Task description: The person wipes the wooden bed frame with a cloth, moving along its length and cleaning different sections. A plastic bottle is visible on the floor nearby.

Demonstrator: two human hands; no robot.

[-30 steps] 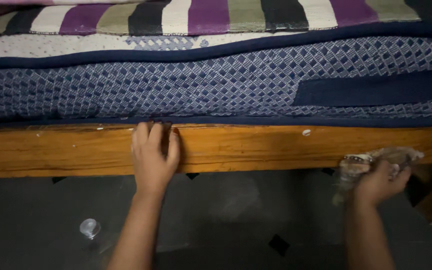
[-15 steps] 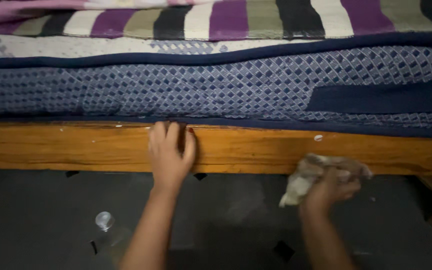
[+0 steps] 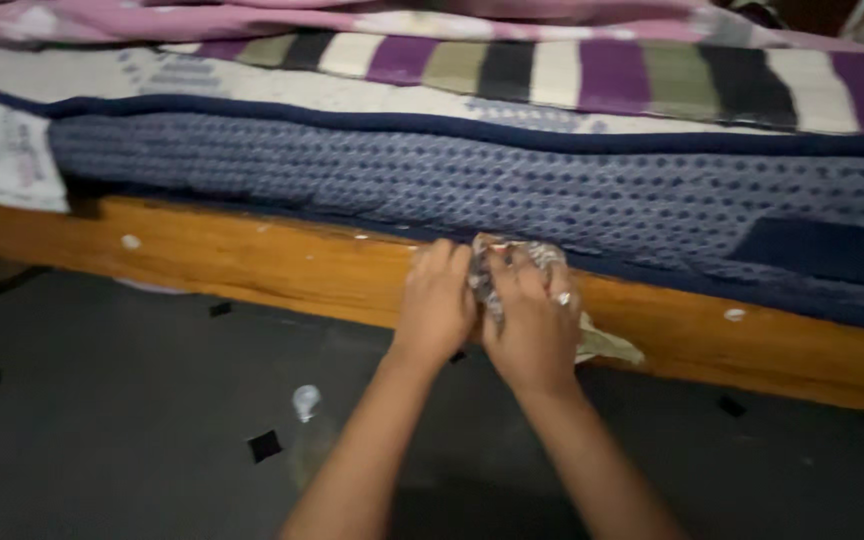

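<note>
My right hand presses a crumpled greyish cloth against the wooden bed rail, right below the mattress edge. A tail of the cloth hangs out to the right of that hand. My left hand lies flat on the same rail, touching the cloth and the right hand's side, its fingers together and holding nothing. Above both hands runs a blue patterned mattress with dark blue piping.
A striped purple, black and white blanket lies on the mattress. A white label hangs at the mattress's left end. A clear plastic bottle lies on the dark floor, which has small black squares. White specks dot the rail.
My right hand has swept the cloth leftward along the rail until it meets my left hand. The view has swung, so the bed now runs at a slant.
</note>
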